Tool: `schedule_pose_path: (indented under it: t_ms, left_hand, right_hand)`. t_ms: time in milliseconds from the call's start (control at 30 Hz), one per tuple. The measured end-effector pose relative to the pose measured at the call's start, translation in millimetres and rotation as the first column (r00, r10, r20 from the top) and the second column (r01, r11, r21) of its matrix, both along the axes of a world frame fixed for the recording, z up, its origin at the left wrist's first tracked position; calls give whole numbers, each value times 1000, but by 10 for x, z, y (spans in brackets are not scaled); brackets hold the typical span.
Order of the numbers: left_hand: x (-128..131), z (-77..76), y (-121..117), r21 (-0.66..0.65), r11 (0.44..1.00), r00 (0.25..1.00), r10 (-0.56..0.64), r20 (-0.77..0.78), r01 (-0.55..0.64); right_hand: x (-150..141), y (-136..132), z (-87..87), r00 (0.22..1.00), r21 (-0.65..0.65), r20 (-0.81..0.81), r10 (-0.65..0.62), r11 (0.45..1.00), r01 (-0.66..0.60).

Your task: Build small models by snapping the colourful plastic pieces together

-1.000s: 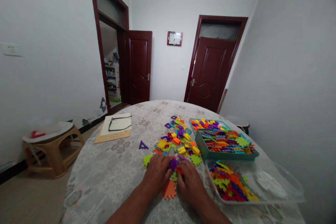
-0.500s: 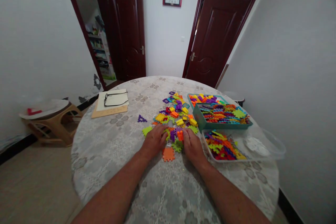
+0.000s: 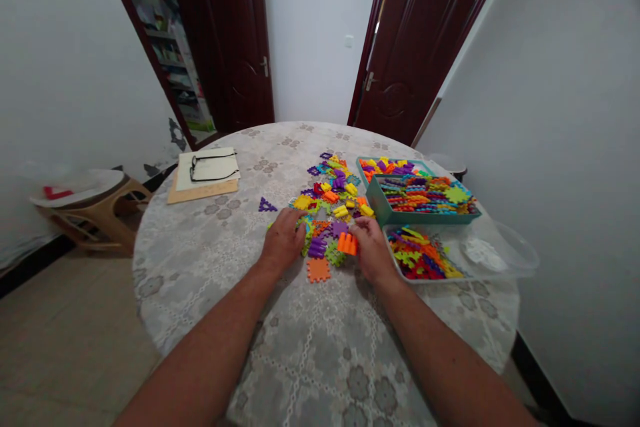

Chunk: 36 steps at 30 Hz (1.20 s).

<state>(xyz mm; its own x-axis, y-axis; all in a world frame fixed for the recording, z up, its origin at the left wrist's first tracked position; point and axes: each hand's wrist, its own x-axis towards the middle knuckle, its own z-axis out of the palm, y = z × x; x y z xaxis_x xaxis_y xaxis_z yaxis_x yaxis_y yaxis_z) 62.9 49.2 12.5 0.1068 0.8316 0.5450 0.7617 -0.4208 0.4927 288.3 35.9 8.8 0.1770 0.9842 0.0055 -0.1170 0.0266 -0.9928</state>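
Note:
My left hand (image 3: 284, 235) rests at the left side of a pile of plastic toy pieces, thumb and index finger apart, against lime green pieces (image 3: 306, 243). Some of its fingers are hidden. In my right hand (image 3: 370, 248), thumb and fingers grip the edge of an orange ribbed block (image 3: 347, 243). Between the hands lie a purple ribbed block (image 3: 317, 247), a flat purple square (image 3: 339, 229) and a green toothed piece (image 3: 335, 253). Nearest to me is a flat orange square (image 3: 319, 271) with toothed edges.
More mixed pieces (image 3: 330, 197) spread beyond my hands, with a purple triangle (image 3: 267, 205) left of them. At right stand a teal box (image 3: 425, 218) of flat pieces, a teal-rimmed tray (image 3: 364, 170) and a clear tub (image 3: 480, 278). Glasses (image 3: 215, 179) lie on papers at left.
The view has tilted down. My hands have drawn apart, uncovering the pieces between them. The orange ribbed block now shows clearly in my right hand, and the purple ribbed block lies free.

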Motion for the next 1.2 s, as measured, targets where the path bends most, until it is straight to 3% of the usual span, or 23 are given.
schedule_pose_path:
  t_ms: [167, 300, 400, 433, 500, 567, 633, 733, 800, 867, 933, 1000, 1033, 1133, 1200]
  left_hand:
    - [44, 89, -85, 21, 1000, 993, 2, -116, 0]
    - [78, 253, -223, 0, 980, 934, -189, -303, 198]
    - [96, 328, -289, -82, 949, 861, -311, -402, 304]
    - [101, 334, -296, -113, 945, 848, -326, -417, 308]
    - [109, 324, -293, -164, 943, 838, -332, -432, 289]
    - [113, 297, -276, -188, 946, 834, -322, -447, 264]
    - [113, 271, -256, -187, 952, 833, -303, -463, 243]
    - [111, 250, -233, -176, 962, 859, -268, -436, 211]
    - [112, 249, -218, -153, 968, 904, -240, -353, 197]
    - [115, 259, -204, -115, 974, 949, -215, -229, 193]
    - [119, 287, -197, -81, 979, 975, -196, -104, 188]
    - [122, 331, -204, -60, 985, 986, -164, 9, 164]
    - [124, 354, -214, -49, 987, 987, -148, 61, 151]
    - [146, 401, -273, 23, 990, 978, -140, 156, 138]
    - [187, 390, -328, 96, 979, 971, -194, 140, 182]
  right_hand:
    - [-88, -53, 17, 995, -23, 71, 75, 997, -74]
    - [-87, -81, 47, 984, -67, 151, 99, 994, -90]
    - [-22, -104, 131, 919, 40, 385, 82, 994, -105]
    - [13, -124, 177, 862, 88, 501, 81, 986, -144]
    - [101, -195, 283, 675, 111, 730, 105, 956, -270]
    - [197, -308, 384, 450, 27, 877, 167, 919, -393]
    - [279, -446, 449, 282, -84, 929, 238, 881, -466]
    - [336, -630, 460, 142, -197, 945, 296, 857, -476]
    - [330, -696, 439, 113, -226, 941, 319, 842, -490]
    - [308, -701, 435, 135, -228, 925, 355, 803, -550]
    - [288, -647, 463, 207, -189, 897, 391, 762, -619]
    - [271, -551, 509, 344, -120, 839, 420, 761, -637]
    - [260, -496, 529, 448, -89, 776, 444, 780, -619]
    - [189, -355, 535, 777, -118, 328, 537, 839, -531]
    - [103, -313, 488, 846, -182, -59, 531, 827, -532]
